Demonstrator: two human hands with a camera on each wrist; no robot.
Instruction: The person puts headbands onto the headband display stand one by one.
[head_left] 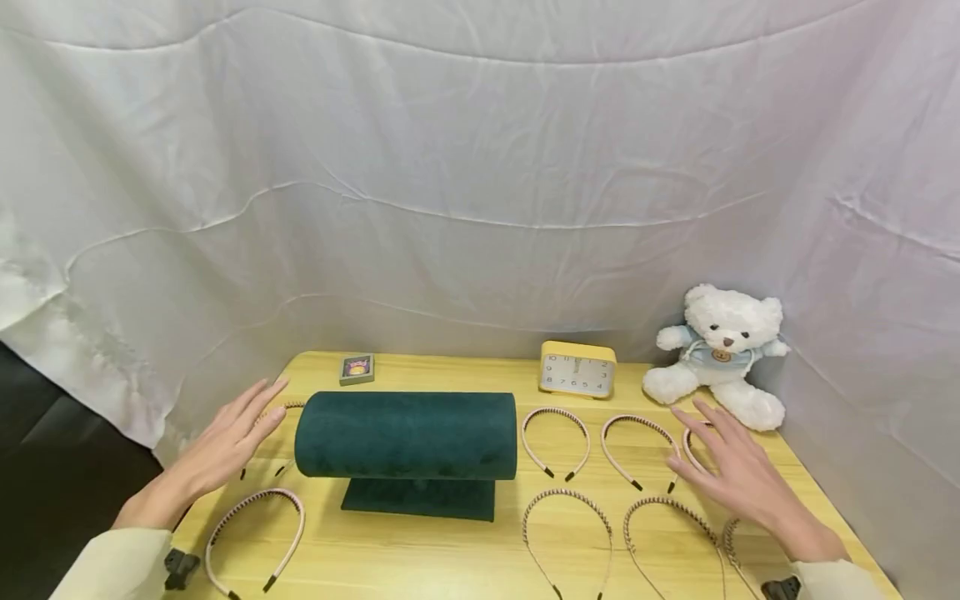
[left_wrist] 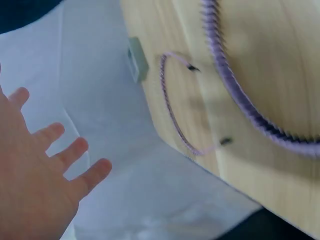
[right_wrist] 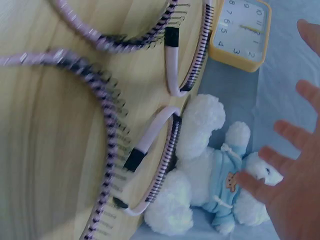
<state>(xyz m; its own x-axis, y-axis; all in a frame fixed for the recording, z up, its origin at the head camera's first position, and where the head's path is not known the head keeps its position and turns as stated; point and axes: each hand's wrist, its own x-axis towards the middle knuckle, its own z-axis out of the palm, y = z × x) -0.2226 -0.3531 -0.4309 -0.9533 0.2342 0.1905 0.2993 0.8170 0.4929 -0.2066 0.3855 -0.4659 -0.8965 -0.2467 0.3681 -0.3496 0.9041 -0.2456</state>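
My left hand (head_left: 225,442) hovers with straight fingers at the table's left side, holding nothing. It is nearest a pink-and-dark toothed headband (head_left: 296,405), partly hidden behind the hand and the stand. Another headband (head_left: 302,518) lies in front of it. Over the right side, my right hand (head_left: 738,471) is spread and empty, covering part of a headband (head_left: 686,448) in the back row. Several more headbands lie there in two rows, among them one (head_left: 555,410) behind and a twisted one (head_left: 567,492) in front. Between the hands stands a dark green velvet roll stand (head_left: 405,435).
A white teddy bear (head_left: 723,333) in a blue top sits at the back right corner. Beside it stands a yellow clock (head_left: 577,371). A small grey box (head_left: 357,368) lies at the back left. Pale cloth (head_left: 480,167) hangs behind the wooden table (head_left: 405,554).
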